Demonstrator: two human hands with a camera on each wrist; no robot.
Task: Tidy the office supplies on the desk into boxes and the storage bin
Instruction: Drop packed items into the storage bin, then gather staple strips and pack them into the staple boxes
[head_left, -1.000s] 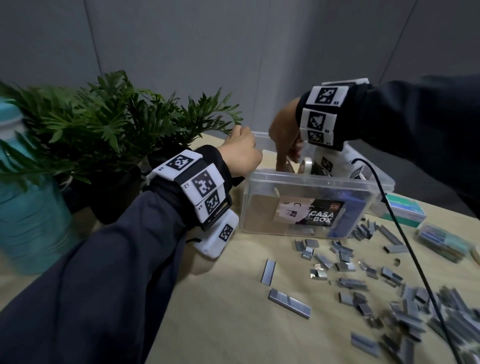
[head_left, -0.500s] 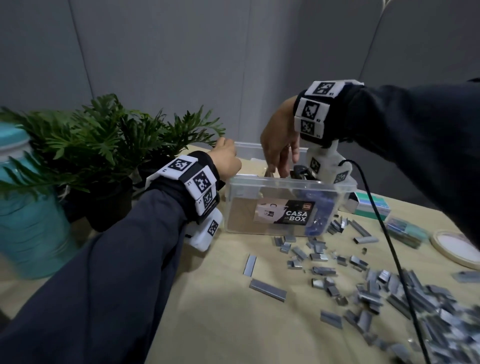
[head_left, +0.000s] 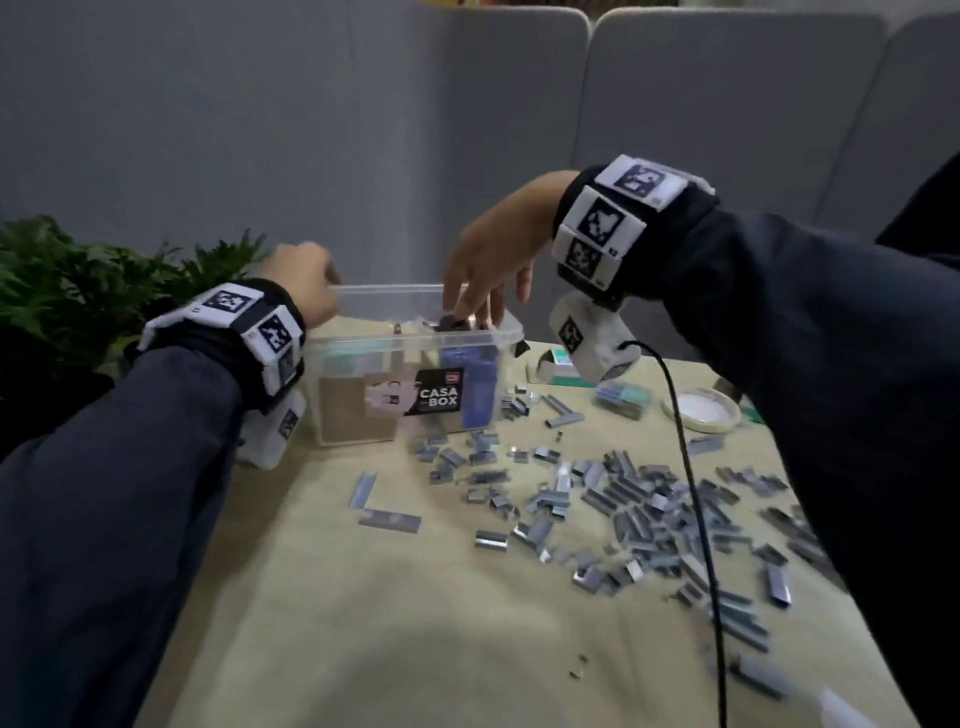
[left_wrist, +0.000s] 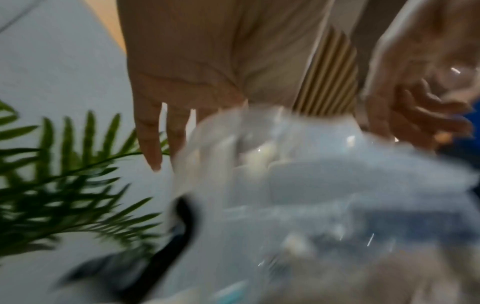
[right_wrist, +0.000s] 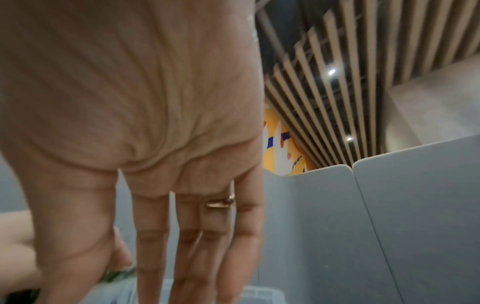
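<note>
Left hand (head_left: 304, 283) grips far-left rim of clear storage bin (head_left: 363, 415); right hand (head_left: 491, 260) hangs over bin's right end, fingers straight and spread, holding nothing, just above dark item (head_left: 453, 323) inside. Bin on beige tabletop (head_left: 415, 623), grey partition panels (head_left: 311, 130) behind. Loose staple strips (head_left: 597, 499) scattered right of bin; staple boxes (head_left: 623, 397) and tape roll (head_left: 701, 408) beyond; plant (head_left: 78, 291) at left. Bin holds blue object (head_left: 478, 389), brown cardboard piece (head_left: 353, 410)

Clear glossy plastic storage bin (head_left: 363, 358); shiny metal staples (head_left: 639, 509); matt desk (head_left: 389, 623).
</note>
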